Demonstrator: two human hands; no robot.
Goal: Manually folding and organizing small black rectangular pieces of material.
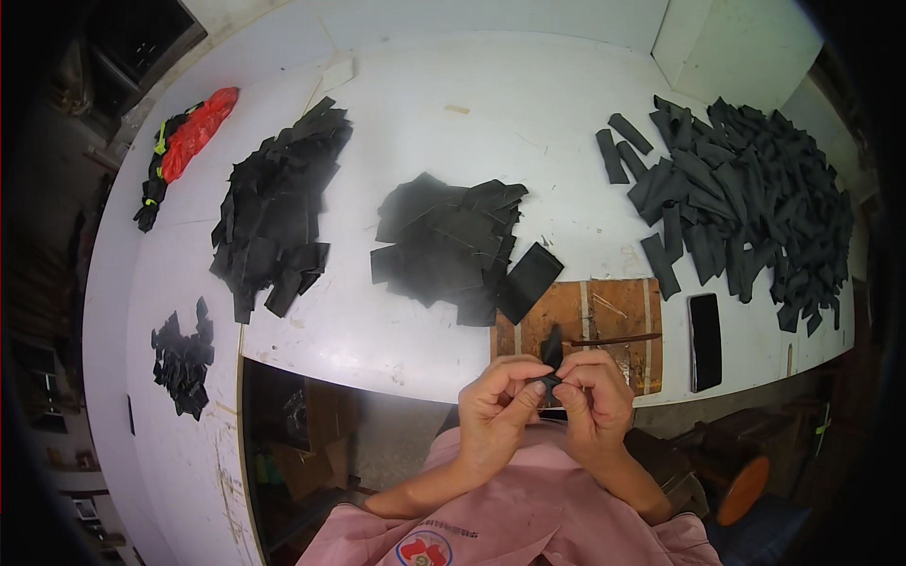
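"How do the fingers stand?"

"Pinched shut on both sides. Thumb and fingertips of the left hand (498, 398) and the right hand (598, 391) come together on one small dark cloth piece (552, 345), held up at the near edge of a brown board (618, 304)."

"Folded, or being turned inside out?"

"I can't fairly say; the fingertips cover much of it."

"What makes for good work there?"

"I'd judge a light, close pinch: thumbs level, cloth taut between them, edges lined up before pressing harder. One hand should anchor while the other works, or the piece may twist."

"And around the hands?"

"A thin brown tool (623, 339) lies across the board, and a black phone-like slab (705, 341) sits to the right. Flat black pieces (444, 236) are heaped beyond, one overlapping the board's far left corner."

"Farther out on the counter (566, 113)?"

"Narrow dark strips (746, 203) piled on the right, another black heap (274, 208) on the left. Elbows in, I'd say, so neither pile gets brushed."
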